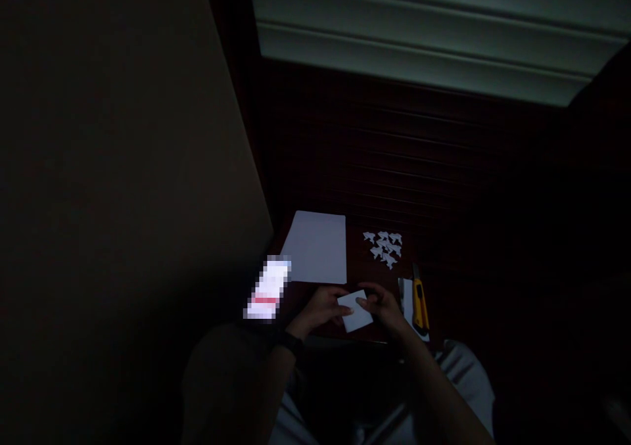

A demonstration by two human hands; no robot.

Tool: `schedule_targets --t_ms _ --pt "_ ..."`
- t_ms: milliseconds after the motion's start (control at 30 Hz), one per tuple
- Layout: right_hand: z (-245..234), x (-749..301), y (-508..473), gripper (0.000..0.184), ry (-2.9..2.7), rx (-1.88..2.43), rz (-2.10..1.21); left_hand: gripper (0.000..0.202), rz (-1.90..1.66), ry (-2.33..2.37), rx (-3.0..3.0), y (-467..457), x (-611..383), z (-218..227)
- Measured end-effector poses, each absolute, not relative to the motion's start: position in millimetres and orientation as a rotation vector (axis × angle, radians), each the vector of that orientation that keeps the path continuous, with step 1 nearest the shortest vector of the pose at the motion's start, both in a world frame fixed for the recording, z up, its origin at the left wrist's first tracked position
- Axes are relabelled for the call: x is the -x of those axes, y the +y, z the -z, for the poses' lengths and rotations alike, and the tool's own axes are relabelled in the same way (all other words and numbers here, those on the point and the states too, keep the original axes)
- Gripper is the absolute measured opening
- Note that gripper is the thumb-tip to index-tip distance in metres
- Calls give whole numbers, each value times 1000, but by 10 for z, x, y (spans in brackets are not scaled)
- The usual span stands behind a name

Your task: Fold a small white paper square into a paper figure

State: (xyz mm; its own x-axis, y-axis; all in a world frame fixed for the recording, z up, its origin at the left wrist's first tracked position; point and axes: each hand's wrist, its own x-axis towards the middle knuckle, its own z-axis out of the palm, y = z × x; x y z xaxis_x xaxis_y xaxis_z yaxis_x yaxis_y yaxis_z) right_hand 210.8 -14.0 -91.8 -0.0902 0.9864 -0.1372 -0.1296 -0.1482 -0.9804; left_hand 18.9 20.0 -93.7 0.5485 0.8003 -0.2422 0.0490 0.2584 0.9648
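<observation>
A pale wall (pixel 108 136) occupies the left side of the dim scene. White slats (pixel 419 31) span the top right, and dark ribbed panelling (pixel 394 142) lies below them. The person's legs (pixel 466 369), in light cloth on the right side, flank the near edge of a dark reddish bench (pixel 355 257). A large white sheet (pixel 318 248) lies flat toward the bench's far left corner; its visible face shows no readable marks at this exposure.

Both hands meet over the near part of the bench. The left hand (pixel 323 305), with a dark band (pixel 290 344) at its wrist, pinches the left side of a white square (pixel 355 318), thumb on the upper face. The right hand (pixel 385 305) holds the square's right side, thumb likewise on top and index finger bent above the far edge. Each grip is thus closed to the thickness of the square, which is slightly tilted, just nearer than the sheet.

Left of the left hand, a lit screen (pixel 269 287) is blurred into blocks: a red stripe crosses its lower half, its writing illegible. A yellow-and-black cutter (pixel 419 304) lies beside a white strip (pixel 408 300) at the right edge; any brand is too small to read. Small white cut-outs (pixel 384 246) cluster right of the sheet.
</observation>
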Motion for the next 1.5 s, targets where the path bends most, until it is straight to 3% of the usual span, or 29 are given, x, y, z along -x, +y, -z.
schedule_targets --t_ms 267,533,967,1500 --pt "945 -2145 -128 44 -1125 1192 -1434 55 -636 854 -1208 203 -185 986" --pt "949 -2128 -159 49 -1233 1215 -1434 38 -608 866 -1365 206 -198 973" --pt "978 -2089 -132 25 -1078 1186 -1489 47 -492 859 -1344 194 -192 851" --pt "978 -2065 -78 25 -904 1330 -1321 46 -495 825 -1263 191 -210 889"
